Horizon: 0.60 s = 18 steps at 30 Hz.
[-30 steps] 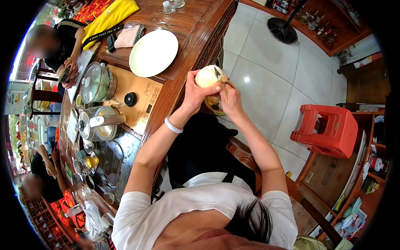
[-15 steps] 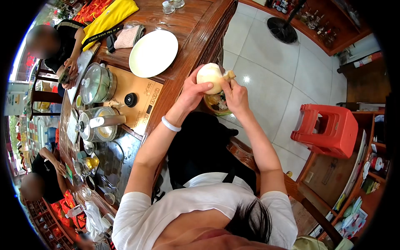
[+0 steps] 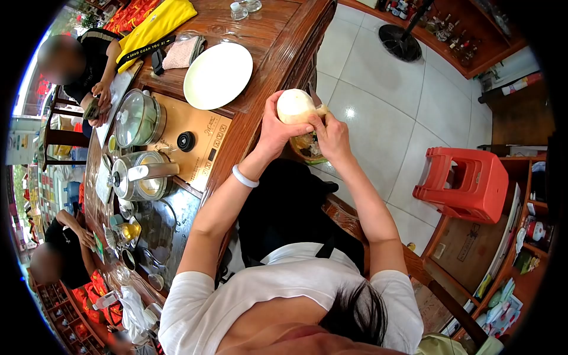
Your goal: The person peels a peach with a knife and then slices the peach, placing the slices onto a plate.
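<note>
My left hand (image 3: 276, 130) is wrapped round a pale, round, peeled-looking fruit or vegetable (image 3: 295, 106), just past the table's edge. Close against its right side is my right hand (image 3: 332, 137), closed on a knife (image 3: 313, 94) whose dark blade points up; most of the handle is hidden by the fingers. Below both hands, partly covered by them, a bin (image 3: 307, 148) holds scraps. A white oval plate (image 3: 218, 76) lies on the wooden table (image 3: 269, 44) to the left of the hands.
Glass pots (image 3: 139, 118) and a kettle (image 3: 142, 176) stand on the table's left part. Two people sit across it, one's hands (image 3: 99, 102) holding something dark. A red plastic stool (image 3: 464, 183) is on the right, a fan base (image 3: 402, 42) at the top.
The pale round thing has turned in my left hand. My right hand and the knife moved off to the right, then came back close against it.
</note>
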Each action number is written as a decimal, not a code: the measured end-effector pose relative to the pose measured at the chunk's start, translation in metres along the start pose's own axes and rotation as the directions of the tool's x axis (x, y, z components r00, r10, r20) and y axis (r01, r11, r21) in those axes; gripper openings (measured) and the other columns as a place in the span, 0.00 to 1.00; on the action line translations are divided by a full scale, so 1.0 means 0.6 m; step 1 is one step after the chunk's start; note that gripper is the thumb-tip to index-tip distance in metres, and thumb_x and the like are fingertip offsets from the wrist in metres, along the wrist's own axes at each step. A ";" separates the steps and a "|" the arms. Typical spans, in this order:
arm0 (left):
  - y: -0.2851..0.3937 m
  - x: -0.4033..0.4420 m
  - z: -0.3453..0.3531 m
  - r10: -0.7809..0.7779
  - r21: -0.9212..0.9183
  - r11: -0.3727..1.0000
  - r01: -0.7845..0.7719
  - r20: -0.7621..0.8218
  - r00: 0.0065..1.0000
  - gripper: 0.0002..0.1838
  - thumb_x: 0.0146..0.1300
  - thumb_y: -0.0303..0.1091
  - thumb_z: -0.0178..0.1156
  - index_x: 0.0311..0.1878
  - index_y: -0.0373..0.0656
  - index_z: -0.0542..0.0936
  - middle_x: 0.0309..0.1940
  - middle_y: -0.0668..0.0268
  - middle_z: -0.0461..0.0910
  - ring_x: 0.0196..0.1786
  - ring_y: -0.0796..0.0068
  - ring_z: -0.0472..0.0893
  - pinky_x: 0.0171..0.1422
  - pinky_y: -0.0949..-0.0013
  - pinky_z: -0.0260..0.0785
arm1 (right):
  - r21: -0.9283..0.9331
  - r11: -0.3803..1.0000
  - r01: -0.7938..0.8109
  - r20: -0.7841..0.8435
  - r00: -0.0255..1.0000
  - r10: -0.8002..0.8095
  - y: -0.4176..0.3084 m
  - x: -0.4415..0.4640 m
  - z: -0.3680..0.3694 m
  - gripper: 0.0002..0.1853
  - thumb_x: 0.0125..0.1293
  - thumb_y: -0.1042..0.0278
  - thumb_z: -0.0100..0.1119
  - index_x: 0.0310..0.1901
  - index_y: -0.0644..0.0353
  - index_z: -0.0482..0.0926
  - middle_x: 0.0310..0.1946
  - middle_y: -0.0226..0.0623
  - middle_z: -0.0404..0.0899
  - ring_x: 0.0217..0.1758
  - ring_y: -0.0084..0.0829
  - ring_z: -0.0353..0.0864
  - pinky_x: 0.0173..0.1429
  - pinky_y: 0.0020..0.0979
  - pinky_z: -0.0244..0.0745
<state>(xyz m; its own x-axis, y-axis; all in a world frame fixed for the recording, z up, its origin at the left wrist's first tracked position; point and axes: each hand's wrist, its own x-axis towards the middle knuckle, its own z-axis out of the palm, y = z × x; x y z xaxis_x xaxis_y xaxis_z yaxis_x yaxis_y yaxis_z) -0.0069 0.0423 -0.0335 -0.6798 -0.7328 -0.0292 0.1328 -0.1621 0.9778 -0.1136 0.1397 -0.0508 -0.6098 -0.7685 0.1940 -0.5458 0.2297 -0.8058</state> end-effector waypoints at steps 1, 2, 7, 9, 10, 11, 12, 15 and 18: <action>0.000 0.000 0.000 0.019 0.015 1.000 -0.019 -0.014 1.000 0.48 0.35 0.25 0.75 0.62 0.37 0.57 0.52 0.60 0.68 0.54 0.69 0.71 0.57 0.67 0.69 | 0.015 1.000 0.017 -0.023 1.000 -0.016 0.000 0.000 0.002 0.31 0.65 0.44 0.45 0.24 0.71 0.74 0.18 0.56 0.73 0.24 0.53 0.76 0.28 0.45 0.69; 0.000 0.000 -0.001 0.019 0.014 1.000 -0.019 -0.014 1.000 0.48 0.35 0.25 0.75 0.62 0.37 0.57 0.52 0.60 0.68 0.54 0.69 0.71 0.57 0.67 0.69 | 0.014 1.000 0.017 -0.023 1.000 -0.016 0.000 -0.001 0.001 0.31 0.65 0.44 0.45 0.24 0.71 0.74 0.18 0.56 0.73 0.24 0.53 0.76 0.28 0.45 0.69; -0.002 0.002 -0.003 0.023 0.103 0.994 -0.024 0.011 1.000 0.48 0.34 0.25 0.75 0.61 0.37 0.58 0.50 0.61 0.70 0.52 0.70 0.72 0.57 0.67 0.69 | 0.196 0.976 0.091 -0.056 0.995 -0.081 0.002 -0.007 0.011 0.28 0.67 0.48 0.44 0.27 0.71 0.76 0.17 0.56 0.73 0.23 0.53 0.76 0.28 0.44 0.69; -0.003 0.002 -0.003 0.020 0.107 0.994 -0.021 0.012 1.000 0.48 0.35 0.24 0.75 0.61 0.37 0.58 0.51 0.60 0.70 0.52 0.70 0.72 0.57 0.67 0.69 | 0.196 0.979 0.056 -0.032 0.998 -0.051 -0.003 -0.009 0.008 0.27 0.68 0.49 0.43 0.28 0.70 0.76 0.18 0.56 0.73 0.23 0.53 0.76 0.28 0.44 0.69; -0.002 0.002 -0.003 0.017 0.111 0.994 -0.018 0.014 1.000 0.47 0.35 0.24 0.74 0.61 0.37 0.58 0.51 0.60 0.70 0.52 0.70 0.72 0.57 0.67 0.69 | 0.195 0.981 0.022 -0.008 1.000 -0.021 -0.006 -0.010 0.006 0.27 0.69 0.50 0.42 0.28 0.70 0.76 0.19 0.56 0.74 0.24 0.53 0.76 0.28 0.43 0.69; 0.000 0.001 -0.004 0.018 0.113 0.993 -0.019 0.015 1.000 0.47 0.35 0.24 0.74 0.61 0.37 0.58 0.51 0.60 0.70 0.52 0.70 0.72 0.57 0.67 0.69 | 0.196 0.980 0.023 -0.010 1.000 -0.021 -0.006 -0.011 0.005 0.27 0.69 0.50 0.42 0.28 0.70 0.76 0.19 0.56 0.74 0.24 0.53 0.76 0.28 0.43 0.69; 0.005 0.000 -0.004 -0.046 0.034 0.998 0.045 0.027 0.999 0.46 0.36 0.24 0.74 0.60 0.36 0.59 0.51 0.60 0.69 0.53 0.70 0.72 0.57 0.67 0.68 | 0.173 0.984 0.030 0.004 1.000 -0.031 -0.005 -0.011 0.003 0.28 0.69 0.49 0.41 0.28 0.70 0.76 0.20 0.57 0.74 0.25 0.53 0.77 0.29 0.43 0.69; 0.020 0.004 -0.007 -0.168 -0.187 0.966 0.180 0.078 0.983 0.44 0.37 0.23 0.73 0.59 0.36 0.59 0.52 0.61 0.68 0.54 0.70 0.71 0.57 0.67 0.68 | 0.182 0.983 -0.031 0.031 0.999 0.026 0.002 -0.002 -0.012 0.30 0.69 0.47 0.39 0.28 0.70 0.76 0.22 0.57 0.75 0.27 0.52 0.77 0.30 0.44 0.69; 0.017 0.005 -0.006 -0.194 -0.266 0.940 0.215 0.104 0.976 0.43 0.37 0.21 0.71 0.59 0.36 0.59 0.52 0.61 0.68 0.54 0.69 0.72 0.57 0.67 0.69 | 0.110 0.993 -0.045 0.021 0.999 0.043 0.019 0.002 -0.012 0.31 0.69 0.45 0.38 0.27 0.71 0.76 0.22 0.56 0.75 0.27 0.52 0.77 0.32 0.43 0.69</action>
<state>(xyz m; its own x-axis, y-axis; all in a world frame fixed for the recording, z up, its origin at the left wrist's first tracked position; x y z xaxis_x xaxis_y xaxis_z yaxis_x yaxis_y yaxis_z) -0.0053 0.0361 -0.0243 -0.7637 -0.6150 -0.1963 0.1703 -0.4853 0.8576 -0.1248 0.1454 -0.0560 -0.6204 -0.7704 0.1471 -0.4512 0.1972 -0.8703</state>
